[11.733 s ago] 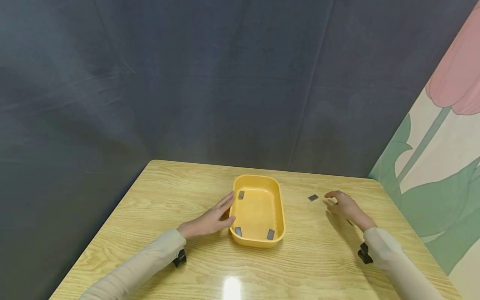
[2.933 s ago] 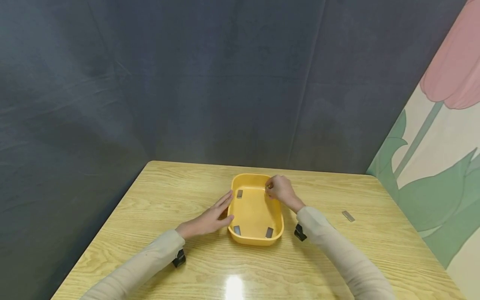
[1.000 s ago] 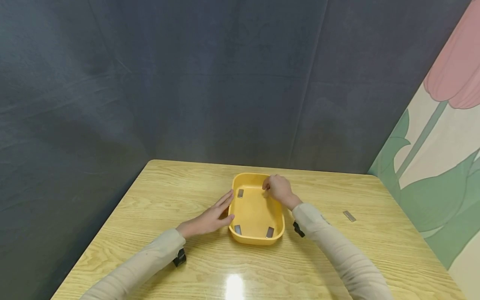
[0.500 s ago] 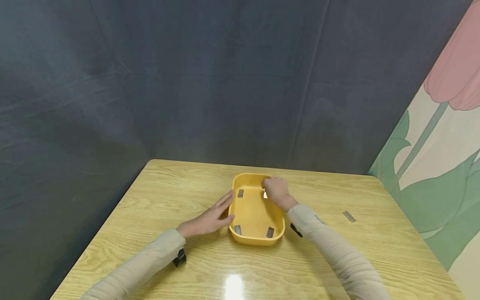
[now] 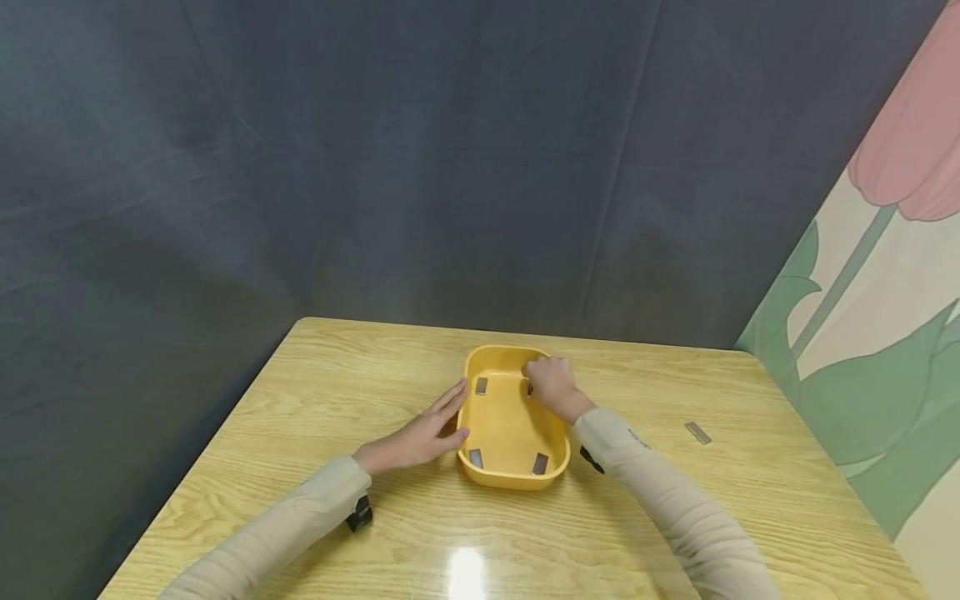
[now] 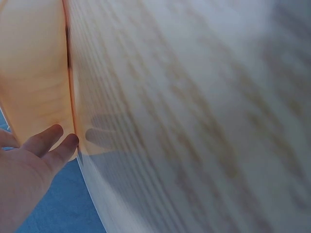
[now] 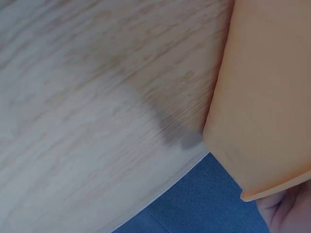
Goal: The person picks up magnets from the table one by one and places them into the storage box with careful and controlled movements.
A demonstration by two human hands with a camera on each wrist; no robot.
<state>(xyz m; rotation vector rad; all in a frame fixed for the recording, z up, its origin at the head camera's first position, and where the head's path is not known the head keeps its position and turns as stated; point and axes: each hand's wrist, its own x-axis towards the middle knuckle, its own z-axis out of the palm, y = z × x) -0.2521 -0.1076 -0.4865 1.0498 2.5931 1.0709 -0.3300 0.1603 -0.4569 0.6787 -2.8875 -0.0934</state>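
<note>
A yellow plastic tray (image 5: 513,481) stands on the wooden table, its outer wall (image 7: 262,97) filling the right side of the right wrist view. My left hand (image 5: 416,437) rests against its left side with fingers spread; the left wrist view shows those fingertips on the tray wall (image 6: 36,73). Over the right rim, my right hand (image 5: 553,385) reaches into the far right corner and pinches a small dark rectangular piece (image 5: 530,389), mostly hidden by the fingers. Similar flat grey pieces lie at the far left (image 5: 482,386), near left (image 5: 476,458) and near right (image 5: 540,464) corners.
Another flat grey piece (image 5: 698,432) lies on the table (image 5: 637,517) to the right of the tray. A dark blue curtain (image 5: 450,167) hangs behind the table's far edge. At the right is a wall with painted flowers (image 5: 885,350).
The piece earlier on the table near my right hand is gone from there; that hand came into the tray's far right corner with a piece, then lowered slightly. My left hand has stayed put.
</note>
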